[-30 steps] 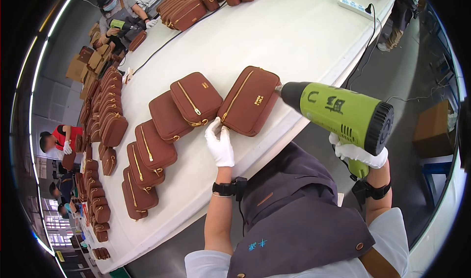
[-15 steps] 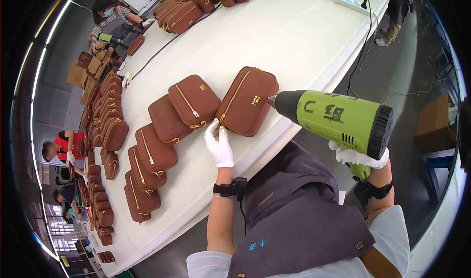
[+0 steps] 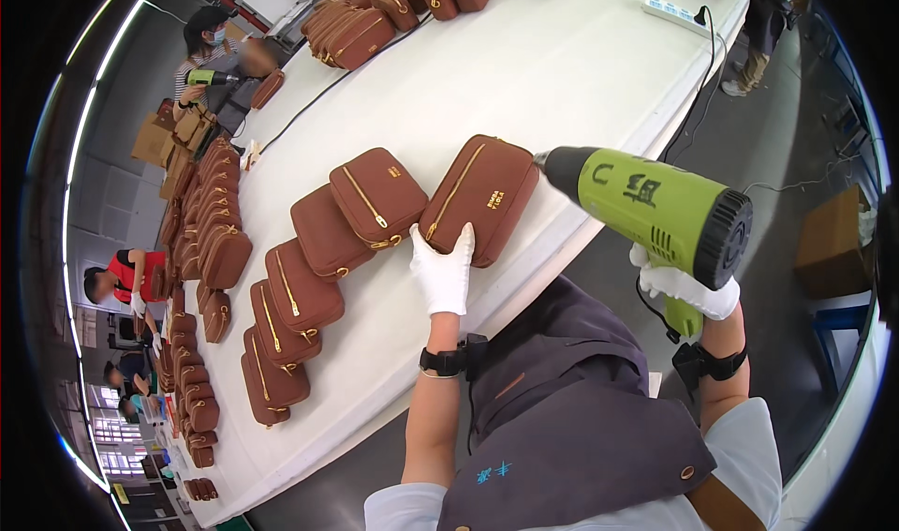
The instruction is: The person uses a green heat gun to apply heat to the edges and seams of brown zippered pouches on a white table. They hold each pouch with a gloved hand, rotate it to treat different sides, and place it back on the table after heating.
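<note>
A brown zippered bag with a gold zip and gold lettering lies tilted on the white table. My left hand, in a white glove, grips its lower left corner, thumb on the front face and fingers at the zip end. My right hand, also gloved, is closed around the handle of a green heat gun. The gun's metal nozzle points left at the bag's upper right edge, very close to it; whether they touch I cannot tell. Left of my left hand, another brown bag overlaps a row of similar bags.
The white table carries more brown bags on the left and a pile at the far side. A power strip with cords sits far right. Co-workers stand beyond; one holds a green heat gun. A cardboard box stands right.
My left hand has shifted from pinching the zip end to gripping the corner, thumb on the front. The heat gun's nozzle has moved up along the bag's right edge.
</note>
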Tool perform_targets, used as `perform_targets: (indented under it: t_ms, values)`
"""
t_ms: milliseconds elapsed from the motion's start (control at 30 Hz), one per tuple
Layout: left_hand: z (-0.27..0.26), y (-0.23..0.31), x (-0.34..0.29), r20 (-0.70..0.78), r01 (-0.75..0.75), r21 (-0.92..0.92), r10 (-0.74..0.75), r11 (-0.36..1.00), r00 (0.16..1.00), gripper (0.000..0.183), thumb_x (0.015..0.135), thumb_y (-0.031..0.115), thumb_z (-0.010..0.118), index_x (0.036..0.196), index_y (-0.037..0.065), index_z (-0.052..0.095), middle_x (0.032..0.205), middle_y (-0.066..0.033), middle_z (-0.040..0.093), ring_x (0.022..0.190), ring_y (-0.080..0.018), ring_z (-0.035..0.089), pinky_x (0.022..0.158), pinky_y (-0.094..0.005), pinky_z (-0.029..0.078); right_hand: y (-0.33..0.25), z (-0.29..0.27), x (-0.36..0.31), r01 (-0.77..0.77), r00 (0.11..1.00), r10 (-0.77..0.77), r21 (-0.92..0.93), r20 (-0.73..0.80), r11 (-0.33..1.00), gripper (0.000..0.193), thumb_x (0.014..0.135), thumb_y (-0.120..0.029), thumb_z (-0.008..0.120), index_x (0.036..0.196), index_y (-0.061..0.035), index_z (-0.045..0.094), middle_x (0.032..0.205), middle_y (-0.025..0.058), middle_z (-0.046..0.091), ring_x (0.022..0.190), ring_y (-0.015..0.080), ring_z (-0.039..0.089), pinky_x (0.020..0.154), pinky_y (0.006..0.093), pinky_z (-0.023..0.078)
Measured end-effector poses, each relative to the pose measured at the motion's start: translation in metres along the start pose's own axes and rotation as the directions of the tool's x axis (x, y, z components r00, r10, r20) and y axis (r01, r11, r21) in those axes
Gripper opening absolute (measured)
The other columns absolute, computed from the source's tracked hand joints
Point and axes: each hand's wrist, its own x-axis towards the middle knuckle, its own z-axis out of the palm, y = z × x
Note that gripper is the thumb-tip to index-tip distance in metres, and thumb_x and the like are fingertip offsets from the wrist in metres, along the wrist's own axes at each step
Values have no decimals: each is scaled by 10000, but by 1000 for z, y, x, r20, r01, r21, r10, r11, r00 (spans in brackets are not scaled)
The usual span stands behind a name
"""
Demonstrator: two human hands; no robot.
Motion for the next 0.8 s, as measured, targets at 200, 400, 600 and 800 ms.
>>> perform_targets:
  t_ms: [200,400,600,800]
  values:
    - [2,-4,2,32,-27,-210,34,977,999,941,743,216,820,1443,-93,273,1327,-225,525,1171,-266,560,1010,-353,445,10,-4,-5,72,996,-68,-84,49,994,535,718,74,685,1227,-25,553,934,112,637,724,158,602,616,285,525]
    - [4,5,-1,87,-72,-375,112,924,990,1074,726,46,807,1511,-27,78,1484,-196,317,1298,-249,415,1093,-360,370,4,-6,-11,16,1000,-16,27,-25,1000,497,765,29,750,1230,-37,588,1005,87,671,815,138,626,704,291,531]
    - [9,-1,1,117,-11,-505,81,863,990,1125,731,12,790,1530,27,-2,1512,-182,274,1326,-255,375,1104,-373,357,8,-10,-33,33,998,-44,196,51,980,578,750,22,756,1277,-38,527,984,105,653,775,150,625,652,283,522]
    - [9,-2,-1,113,1,-498,64,867,992,1098,753,78,805,1525,2,28,1518,-186,268,1344,-263,357,1113,-372,341,3,-12,-35,-45,998,48,112,-26,993,493,754,40,730,1216,-30,574,971,85,658,768,136,624,634,266,515]
